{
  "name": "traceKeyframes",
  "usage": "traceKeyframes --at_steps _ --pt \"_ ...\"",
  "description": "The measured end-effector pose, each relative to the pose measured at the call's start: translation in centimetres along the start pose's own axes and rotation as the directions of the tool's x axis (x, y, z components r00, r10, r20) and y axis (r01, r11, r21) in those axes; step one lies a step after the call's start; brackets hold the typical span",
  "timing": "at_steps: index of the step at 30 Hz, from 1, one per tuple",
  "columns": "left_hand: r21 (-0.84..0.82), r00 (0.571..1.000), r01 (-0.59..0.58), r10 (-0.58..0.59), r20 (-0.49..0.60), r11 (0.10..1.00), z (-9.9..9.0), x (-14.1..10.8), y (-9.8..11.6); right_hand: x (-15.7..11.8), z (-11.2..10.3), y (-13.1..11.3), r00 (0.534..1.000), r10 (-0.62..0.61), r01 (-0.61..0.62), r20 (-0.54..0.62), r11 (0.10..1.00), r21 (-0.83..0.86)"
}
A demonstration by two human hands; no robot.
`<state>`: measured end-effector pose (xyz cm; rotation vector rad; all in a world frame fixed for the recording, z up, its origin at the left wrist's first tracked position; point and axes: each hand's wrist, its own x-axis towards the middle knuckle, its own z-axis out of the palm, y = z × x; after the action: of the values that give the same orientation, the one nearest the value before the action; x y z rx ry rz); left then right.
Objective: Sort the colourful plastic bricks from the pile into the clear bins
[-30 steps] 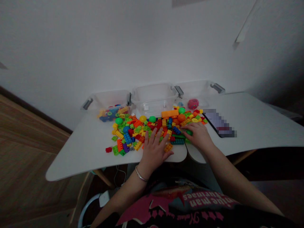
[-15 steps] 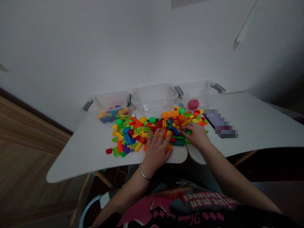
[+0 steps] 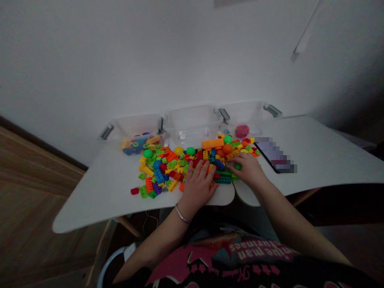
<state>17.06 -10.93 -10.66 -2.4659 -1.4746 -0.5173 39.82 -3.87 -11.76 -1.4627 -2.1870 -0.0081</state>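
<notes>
My left hand (image 3: 198, 183) lies palm down on the near edge of a heap of toy building bricks (image 3: 177, 166), fingers spread over the pieces. At the heap's right side, my right hand (image 3: 248, 170) is bent with thumb and forefinger close together. Its fingertips are beside a blue brick (image 3: 220, 164); anything between them is too small to make out. A green ball (image 3: 238, 166) shows in the gap behind those fingertips. Just right of my left hand is a dark green brick (image 3: 223, 177). A long orange block (image 3: 213, 143) lies farther back.
Three clear plastic bins stand against the wall: a left bin (image 3: 135, 121), a middle bin (image 3: 192, 116) and a right bin (image 3: 246, 110). A pink ball (image 3: 242, 131) is by the right one. A phone (image 3: 273, 155), its screen blurred, lies on the white table (image 3: 318, 152).
The view has shifted slightly, moving everything a little to the left. My left hand stays spread on the bricks. More of the green ball shows between my right thumb and forefinger.
</notes>
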Motion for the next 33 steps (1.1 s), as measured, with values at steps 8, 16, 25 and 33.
traceKeyframes --at_steps 8,16,25,33 --pt "0.0 0.999 -0.001 0.001 0.043 1.0 0.8 0.5 0.1 0.3 0.3 0.4 0.999 -0.006 0.004 0.047 0.999 0.037" --pt "-0.029 0.998 0.015 -0.013 0.069 0.999 0.4 0.8 0.2 0.4 0.6 0.5 0.999 -0.018 0.018 0.029 1.0 -0.009" --pt "-0.029 0.996 0.016 -0.014 0.083 0.999 0.3 0.9 0.0 0.6 0.9 0.7 0.996 -0.062 0.065 -0.071 0.997 0.041" --pt "-0.138 0.998 0.046 -0.041 0.037 0.989 -0.5 1.0 0.2 0.4 -0.5 0.2 0.973 -0.019 0.066 -0.228 0.978 0.199"
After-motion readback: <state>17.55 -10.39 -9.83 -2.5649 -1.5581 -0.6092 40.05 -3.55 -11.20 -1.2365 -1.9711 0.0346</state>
